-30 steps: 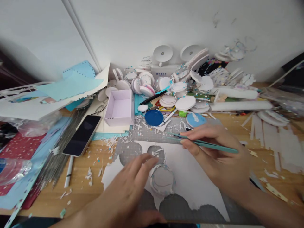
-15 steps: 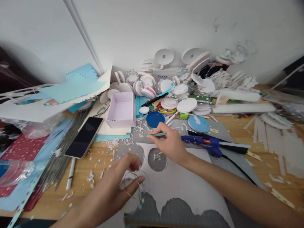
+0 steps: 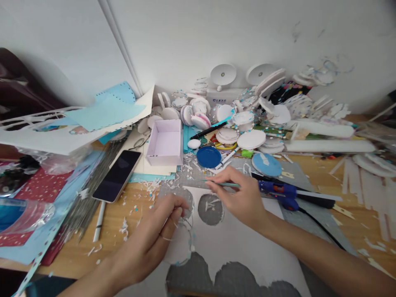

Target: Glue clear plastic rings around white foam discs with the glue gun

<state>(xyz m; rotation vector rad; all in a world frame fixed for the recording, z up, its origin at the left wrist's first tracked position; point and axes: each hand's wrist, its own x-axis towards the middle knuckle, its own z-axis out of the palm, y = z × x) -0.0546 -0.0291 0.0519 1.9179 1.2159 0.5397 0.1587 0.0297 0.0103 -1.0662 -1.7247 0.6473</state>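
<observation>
My left hand (image 3: pixel 162 231) is closed, its thumb and fingers pinching a thin wire loop (image 3: pixel 190 243) dotted with small pale blue and white bits. The loop hangs over the white foam sheet (image 3: pixel 244 239), low in the view. To the right, my right hand (image 3: pixel 239 196) grips slim teal tweezers (image 3: pixel 227 184) between thumb and fingers. Their fine tip points left, above the grey cutting mat (image 3: pixel 182 179). Beneath and between my hands, the sheet has a round cut-out (image 3: pixel 210 209) with white scraps in it.
A glue gun (image 3: pixel 276 189) lies right of my right hand, its cord trailing right. A pale box (image 3: pixel 165 142), blue lid (image 3: pixel 209 157) and piled white discs (image 3: pixel 251 140) stand behind. At left are a phone (image 3: pixel 117 175) and thin wires (image 3: pixel 89 202).
My left fingers have closed together on the wire loop, which has swung lower and to the right. My right hand has shifted slightly right and down with the tweezers. The whole view has shifted.
</observation>
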